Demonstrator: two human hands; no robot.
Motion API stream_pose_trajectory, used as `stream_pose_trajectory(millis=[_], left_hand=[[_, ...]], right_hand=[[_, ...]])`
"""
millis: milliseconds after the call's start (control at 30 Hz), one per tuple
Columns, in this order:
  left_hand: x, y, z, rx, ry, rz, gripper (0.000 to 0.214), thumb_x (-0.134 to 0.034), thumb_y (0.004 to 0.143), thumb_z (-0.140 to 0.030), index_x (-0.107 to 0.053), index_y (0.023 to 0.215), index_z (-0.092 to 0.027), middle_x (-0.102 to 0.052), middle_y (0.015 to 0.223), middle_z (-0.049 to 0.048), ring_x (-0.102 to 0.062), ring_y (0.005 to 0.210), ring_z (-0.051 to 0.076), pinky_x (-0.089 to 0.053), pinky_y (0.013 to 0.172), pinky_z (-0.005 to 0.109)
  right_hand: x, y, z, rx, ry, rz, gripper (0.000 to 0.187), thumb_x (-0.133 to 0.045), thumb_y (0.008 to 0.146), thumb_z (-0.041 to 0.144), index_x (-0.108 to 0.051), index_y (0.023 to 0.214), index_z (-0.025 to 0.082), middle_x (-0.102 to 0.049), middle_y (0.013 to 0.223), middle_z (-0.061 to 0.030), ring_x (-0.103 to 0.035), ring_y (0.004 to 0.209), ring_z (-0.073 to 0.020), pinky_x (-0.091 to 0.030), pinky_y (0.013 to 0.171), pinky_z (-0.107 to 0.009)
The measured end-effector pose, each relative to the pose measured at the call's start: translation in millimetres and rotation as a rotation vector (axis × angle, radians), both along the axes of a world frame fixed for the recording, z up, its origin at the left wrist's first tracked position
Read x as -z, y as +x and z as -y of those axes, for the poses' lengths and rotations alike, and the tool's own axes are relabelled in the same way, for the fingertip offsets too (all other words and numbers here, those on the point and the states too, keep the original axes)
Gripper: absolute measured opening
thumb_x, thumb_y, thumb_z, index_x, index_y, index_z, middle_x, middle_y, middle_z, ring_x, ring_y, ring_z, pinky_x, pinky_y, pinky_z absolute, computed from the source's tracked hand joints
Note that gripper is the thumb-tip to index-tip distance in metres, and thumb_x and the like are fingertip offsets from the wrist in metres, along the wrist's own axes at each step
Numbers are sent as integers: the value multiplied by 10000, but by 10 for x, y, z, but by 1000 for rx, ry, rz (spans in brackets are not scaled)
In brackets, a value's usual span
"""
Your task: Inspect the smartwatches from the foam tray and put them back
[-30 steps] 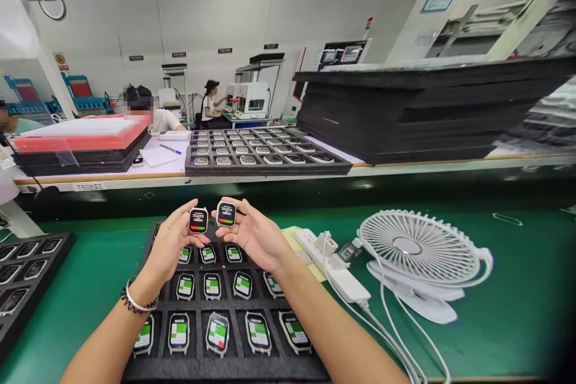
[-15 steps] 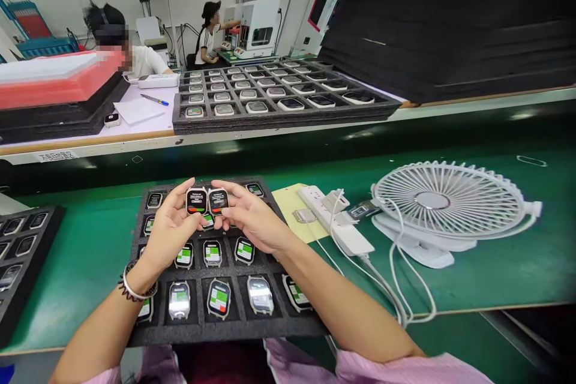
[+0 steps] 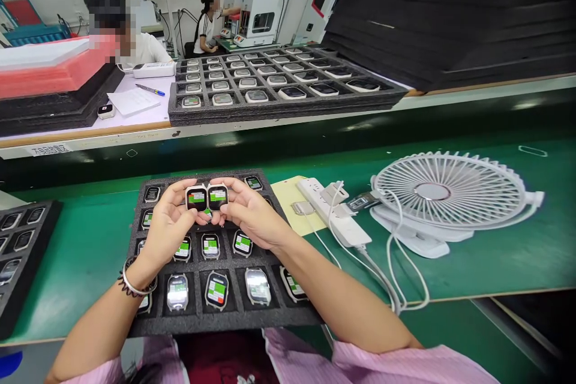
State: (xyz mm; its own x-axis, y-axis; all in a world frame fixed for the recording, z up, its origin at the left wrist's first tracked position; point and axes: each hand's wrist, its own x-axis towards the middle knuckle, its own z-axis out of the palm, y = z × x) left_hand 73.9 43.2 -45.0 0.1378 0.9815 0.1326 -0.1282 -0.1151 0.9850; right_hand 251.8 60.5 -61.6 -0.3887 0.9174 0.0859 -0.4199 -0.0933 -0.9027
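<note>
My left hand (image 3: pixel 173 219) is closed on a smartwatch body (image 3: pixel 197 198) without a strap, its thumb at the lower edge. In my right hand (image 3: pixel 247 210) is a second smartwatch (image 3: pixel 218 197), held side by side with the first. Both lit screens face me and show green and white blocks. Under my hands lies a black foam tray (image 3: pixel 193 325) with several more smartwatches in its square pockets. One of these, a watch (image 3: pixel 217 290) near the front, shows green with a red patch; glare whitens the screens of its neighbours.
To the right stand a white power strip (image 3: pixel 335 213) with cables and a white fan (image 3: pixel 450 192). A second foam tray (image 3: pixel 33 276) lies at left. Beyond, a raised shelf bears a large watch tray (image 3: pixel 288 105) and stacked black foam (image 3: pixel 450 18). Two people work behind it.
Both held watch screens have switched from dark text pages with a red strip to green and white blocks. My hands keep their hold; the camera view has shifted slightly.
</note>
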Motion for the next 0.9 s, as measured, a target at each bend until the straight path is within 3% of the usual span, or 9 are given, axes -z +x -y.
stream_pose_trajectory(millis=[300, 667, 900], left_hand=[[12, 5, 17, 4, -53, 15, 375, -696, 814, -254, -584, 1163, -171, -705, 1007, 48, -733, 660, 150, -642, 673, 301], [21, -5, -6, 13, -85, 48, 381, -667, 793, -229, -596, 1163, -173, -699, 975, 36, -733, 670, 165, -652, 685, 336], [26, 2, -37, -1, -116, 59, 422, -681, 755, -228, -597, 1165, -173, -695, 979, 34, -731, 658, 163, -629, 649, 302]], right_hand=[[30, -20, -12, 49, -11, 37, 354, -777, 771, 259, -586, 1063, 202, -617, 817, 36, -561, 549, -88, -440, 559, -250], [48, -26, -8, 49, 3, 41, 363, -724, 745, 187, -581, 1077, 215, -610, 832, 33, -564, 581, -103, -475, 592, -273], [76, -31, -51, 60, -31, 39, 360, -730, 752, 226, -594, 1085, 215, -630, 835, 20, -586, 599, -115, -461, 603, -270]])
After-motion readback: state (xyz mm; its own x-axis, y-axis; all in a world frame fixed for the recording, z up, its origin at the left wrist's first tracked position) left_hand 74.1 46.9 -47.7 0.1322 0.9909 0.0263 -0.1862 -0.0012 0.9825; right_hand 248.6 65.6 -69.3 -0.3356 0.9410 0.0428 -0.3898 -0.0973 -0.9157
